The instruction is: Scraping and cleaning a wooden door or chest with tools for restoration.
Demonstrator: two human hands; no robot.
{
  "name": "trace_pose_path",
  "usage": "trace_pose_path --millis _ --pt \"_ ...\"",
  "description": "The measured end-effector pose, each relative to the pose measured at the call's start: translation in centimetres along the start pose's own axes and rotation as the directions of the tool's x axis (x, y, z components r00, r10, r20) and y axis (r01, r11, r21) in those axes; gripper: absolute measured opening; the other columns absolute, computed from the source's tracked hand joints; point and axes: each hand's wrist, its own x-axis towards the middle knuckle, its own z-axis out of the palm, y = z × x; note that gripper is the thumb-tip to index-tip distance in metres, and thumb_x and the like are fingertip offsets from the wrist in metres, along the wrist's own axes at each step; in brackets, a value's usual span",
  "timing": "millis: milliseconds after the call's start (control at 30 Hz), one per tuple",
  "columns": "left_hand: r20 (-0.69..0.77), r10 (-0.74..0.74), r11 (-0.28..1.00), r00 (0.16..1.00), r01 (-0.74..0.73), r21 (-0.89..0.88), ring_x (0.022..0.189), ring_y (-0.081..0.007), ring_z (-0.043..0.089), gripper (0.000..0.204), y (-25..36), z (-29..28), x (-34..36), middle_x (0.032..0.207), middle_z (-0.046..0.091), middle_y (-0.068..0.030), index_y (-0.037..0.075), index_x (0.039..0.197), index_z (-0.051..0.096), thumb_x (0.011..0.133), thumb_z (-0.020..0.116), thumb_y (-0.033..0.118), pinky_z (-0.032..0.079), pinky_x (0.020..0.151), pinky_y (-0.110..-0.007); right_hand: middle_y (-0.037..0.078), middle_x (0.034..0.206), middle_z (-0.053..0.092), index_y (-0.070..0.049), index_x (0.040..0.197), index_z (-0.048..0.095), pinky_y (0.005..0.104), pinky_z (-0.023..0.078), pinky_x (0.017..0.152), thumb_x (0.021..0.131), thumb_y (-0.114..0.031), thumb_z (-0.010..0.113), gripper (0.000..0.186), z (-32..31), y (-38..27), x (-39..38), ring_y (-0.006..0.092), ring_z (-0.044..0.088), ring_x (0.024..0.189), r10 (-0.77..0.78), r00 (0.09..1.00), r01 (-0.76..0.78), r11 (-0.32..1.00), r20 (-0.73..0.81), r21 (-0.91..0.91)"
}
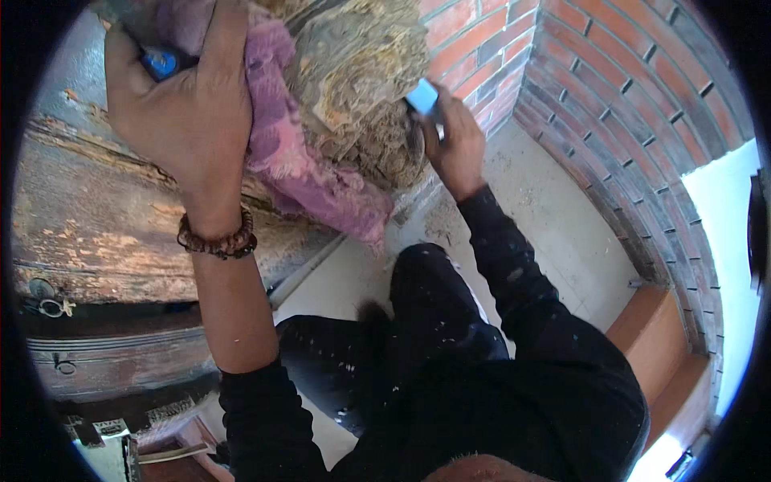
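A rough, yellow-brown block with swirling, carved-looking ridges point(361, 64) rests on a worn wooden surface point(120, 217). My right hand point(458, 149) grips a tool with a light blue end point(422, 96) at the block's right side; its working part is mostly hidden. At the upper left, my left hand point(181, 120) is closed, with a blue-ended handle point(159, 64) showing between thumb and forefinger. A ragged purple cloth point(277, 104) lies beside and partly behind that hand and hangs down along the block. The far end of the left tool is out of sight.
A red and grey brick wall point(610, 88) curves round the right. Debris point(450, 217) is scattered on the pale floor point(554, 217). Drawers with ring pulls point(66, 365) sit below the wooden surface at left. An orange-brown ledge point(642, 321) stands at lower right.
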Motion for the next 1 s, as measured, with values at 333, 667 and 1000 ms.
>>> trace_pose_path --millis 333,667,1000 --pt "0.078 -0.166 0.950 0.983 0.180 -0.256 0.077 -0.0072 0.053 0.022 -4.2 -4.1 -6.5 0.086 0.063 0.0000 0.001 0.091 0.063 0.087 0.079 0.015 0.045 0.070 -0.022 0.016 0.100 0.067 -0.006 0.142 0.044 0.0436 0.046 0.085 0.094 -0.031 0.064 0.058 2.6 12.0 -12.6 0.0305 0.066 0.092 0.117 0.943 -0.004 0.940 0.312 -0.341" --pt "-0.366 -0.532 0.845 0.764 0.508 -0.169 0.076 -0.0129 0.061 0.033 -6.5 -13.8 -6.3 0.090 0.067 -0.0095 -0.001 0.093 0.061 0.082 0.084 0.020 0.055 0.067 -0.031 0.030 0.078 0.064 0.005 0.104 0.062 0.0518 0.050 0.060 0.095 -0.034 0.063 0.040 5.9 7.4 -16.5 0.0472 0.064 0.069 0.392 0.917 -0.392 0.920 0.072 -0.004" --pt "0.315 -0.403 0.915 0.859 0.388 0.111 0.084 -0.0124 0.057 0.036 -3.5 -7.1 -14.1 0.093 0.064 -0.0050 -0.003 0.104 0.060 0.081 0.083 0.013 0.049 0.077 -0.028 0.028 0.086 0.067 -0.001 0.116 0.059 0.0538 0.053 0.067 0.095 -0.038 0.061 0.043 3.9 8.3 -16.5 0.0487 0.065 0.078 0.482 0.843 -0.439 0.873 0.241 -0.211"
